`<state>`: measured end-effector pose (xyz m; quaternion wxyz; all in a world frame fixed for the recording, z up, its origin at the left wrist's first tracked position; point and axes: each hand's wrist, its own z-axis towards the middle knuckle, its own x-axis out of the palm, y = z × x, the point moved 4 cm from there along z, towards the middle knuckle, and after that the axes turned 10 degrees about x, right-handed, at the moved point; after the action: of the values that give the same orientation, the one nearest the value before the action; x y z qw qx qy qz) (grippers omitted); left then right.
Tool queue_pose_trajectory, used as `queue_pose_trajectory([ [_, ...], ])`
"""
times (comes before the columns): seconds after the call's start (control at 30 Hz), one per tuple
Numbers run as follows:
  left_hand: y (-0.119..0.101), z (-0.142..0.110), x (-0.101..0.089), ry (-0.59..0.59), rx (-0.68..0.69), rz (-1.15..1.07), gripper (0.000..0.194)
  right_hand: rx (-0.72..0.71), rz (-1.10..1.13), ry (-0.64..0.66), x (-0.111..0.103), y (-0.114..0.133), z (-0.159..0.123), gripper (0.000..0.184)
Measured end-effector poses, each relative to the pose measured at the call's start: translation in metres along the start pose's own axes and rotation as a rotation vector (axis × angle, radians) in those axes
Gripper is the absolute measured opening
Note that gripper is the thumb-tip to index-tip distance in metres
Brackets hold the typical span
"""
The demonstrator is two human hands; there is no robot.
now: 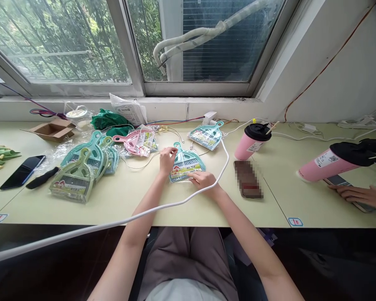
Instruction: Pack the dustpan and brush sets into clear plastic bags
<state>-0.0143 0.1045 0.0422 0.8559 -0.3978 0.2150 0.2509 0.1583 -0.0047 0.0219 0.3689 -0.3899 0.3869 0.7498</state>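
A teal mini dustpan and brush set (187,164), wrapped in clear plastic with a printed label, lies on the table in front of me. My left hand (167,161) is closed at its upper left, the fingertips pinched on the wrapping next to the handle. At the lower right edge, my right hand (203,179) grips the pack, fingers over the front. Just behind it lies another teal set (207,136). A pink set (138,141) is to the left of my left hand. Farther left, several teal and green sets (73,179) are piled, overlapping one another.
A white cable (172,205) crosses in front of my forearms. To the right are a pink cup (252,142), a phone (249,179), a tipped pink cup (330,165) and another person's hand (363,196). A black phone (22,172) and cardboard box (53,129) are at left.
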Motion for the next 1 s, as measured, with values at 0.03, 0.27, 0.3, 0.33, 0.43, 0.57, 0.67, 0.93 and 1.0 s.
queue_pose_trajectory([
  [0.03, 0.0, 0.0, 0.003, 0.037, 0.01, -0.022, 0.014, -0.028, -0.006, 0.021, 0.002, 0.001, 0.0, 0.021],
  [0.27, 0.0, -0.003, 0.019, 0.249, 0.091, -0.105, 0.014, -0.127, -0.026, 0.061, 0.002, 0.007, 0.001, 0.017],
  [0.3, 0.0, -0.003, 0.018, 0.252, 0.09, -0.102, 0.014, -0.126, -0.019, 0.065, 0.001, 0.007, 0.001, 0.018],
  [0.33, 0.0, -0.003, 0.018, 0.249, 0.081, -0.095, 0.014, -0.121, -0.013, 0.07, 0.001, 0.006, 0.001, 0.019],
  [0.43, 0.003, -0.002, 0.017, 0.255, 0.042, -0.062, 0.015, -0.079, -0.004, 0.093, 0.001, 0.002, -0.001, 0.021],
  [0.57, 0.005, -0.002, 0.016, 0.242, 0.05, -0.052, 0.015, -0.011, 0.003, 0.115, 0.001, -0.006, -0.001, 0.018],
  [0.67, 0.005, -0.003, 0.017, 0.215, 0.073, -0.063, 0.014, 0.024, 0.001, 0.113, 0.001, -0.009, 0.0, 0.016],
  [0.93, 0.01, -0.001, 0.015, 0.205, 0.05, -0.018, 0.016, 0.178, -0.05, 0.071, -0.003, -0.028, 0.002, 0.006],
  [1.0, 0.013, 0.0, 0.012, 0.214, 0.059, -0.021, 0.016, 0.245, -0.079, 0.068, -0.005, -0.035, 0.002, 0.007],
])
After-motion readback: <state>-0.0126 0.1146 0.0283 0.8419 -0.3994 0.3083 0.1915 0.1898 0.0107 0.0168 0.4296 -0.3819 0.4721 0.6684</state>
